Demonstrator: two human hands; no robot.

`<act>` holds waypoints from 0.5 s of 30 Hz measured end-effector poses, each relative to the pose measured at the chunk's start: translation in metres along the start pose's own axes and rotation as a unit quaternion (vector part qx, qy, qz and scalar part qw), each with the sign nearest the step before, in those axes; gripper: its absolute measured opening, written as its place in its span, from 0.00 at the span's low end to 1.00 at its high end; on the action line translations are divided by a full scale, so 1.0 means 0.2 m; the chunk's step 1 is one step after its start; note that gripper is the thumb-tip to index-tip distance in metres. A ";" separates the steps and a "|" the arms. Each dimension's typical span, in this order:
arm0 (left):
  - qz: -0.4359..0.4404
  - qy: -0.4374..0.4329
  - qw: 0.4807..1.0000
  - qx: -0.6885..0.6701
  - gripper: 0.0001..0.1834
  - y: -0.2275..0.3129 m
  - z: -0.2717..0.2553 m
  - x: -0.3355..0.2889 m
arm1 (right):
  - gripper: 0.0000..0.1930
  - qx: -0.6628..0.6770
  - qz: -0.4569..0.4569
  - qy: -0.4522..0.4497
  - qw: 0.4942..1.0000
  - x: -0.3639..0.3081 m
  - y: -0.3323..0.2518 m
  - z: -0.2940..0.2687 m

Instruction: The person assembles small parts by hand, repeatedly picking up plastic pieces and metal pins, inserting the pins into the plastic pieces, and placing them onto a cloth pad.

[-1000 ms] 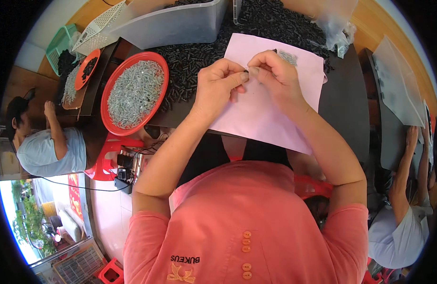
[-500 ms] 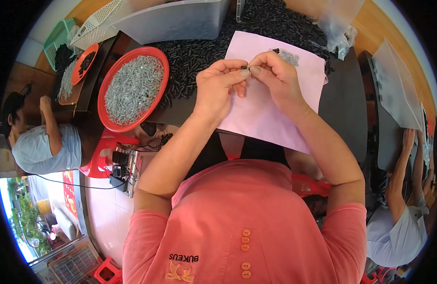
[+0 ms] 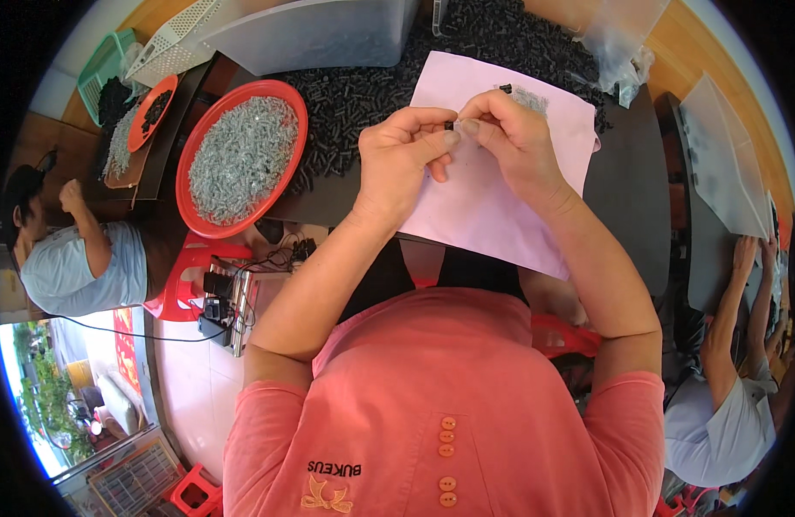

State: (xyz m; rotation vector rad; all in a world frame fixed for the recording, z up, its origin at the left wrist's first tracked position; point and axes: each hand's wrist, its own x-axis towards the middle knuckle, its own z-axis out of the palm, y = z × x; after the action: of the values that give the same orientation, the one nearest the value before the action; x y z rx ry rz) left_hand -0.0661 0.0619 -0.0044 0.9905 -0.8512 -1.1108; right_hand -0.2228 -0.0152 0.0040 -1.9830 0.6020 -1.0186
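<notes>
Pink sheet (image 3: 475, 215): under our hands.
Left hand (image 3: 395, 159): thumb and finger pinching the black piece (image 3: 449, 126).
Right hand (image 3: 524, 151): fingertips together; we can't tell on what.
Black piece: above the sheet; apparently being worked two-handed, next needing steady alignment.

A crumpled clear bag (image 3: 632, 79) sits at the tabletop's (image 3: 632, 198) far right corner. Off the left edge there's a red chair (image 3: 168, 303).

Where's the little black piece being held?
In the head view, the small black piece is at the fingertips of the left hand, near the right hand, above the pink sheet.
</notes>
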 end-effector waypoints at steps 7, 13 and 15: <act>-0.023 -0.016 0.999 0.039 0.08 0.01 -0.01 -0.02 | 0.07 -0.108 -0.067 -0.014 0.992 0.00 0.00 -0.01; -0.045 -0.033 0.998 0.039 0.08 0.01 -0.02 -0.01 | 0.07 -0.156 -0.123 -0.014 0.980 0.00 0.00 -0.01; -0.048 -0.029 0.998 0.036 0.07 0.02 -0.02 -0.01 | 0.06 -0.167 -0.131 -0.017 0.977 -0.01 0.00 -0.01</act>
State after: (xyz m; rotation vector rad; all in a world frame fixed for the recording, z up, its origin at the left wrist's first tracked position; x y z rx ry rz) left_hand -0.0621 0.0650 -0.0023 1.0729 -0.9031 -1.2034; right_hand -0.2257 -0.0151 0.0049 -2.4207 0.5271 -1.0932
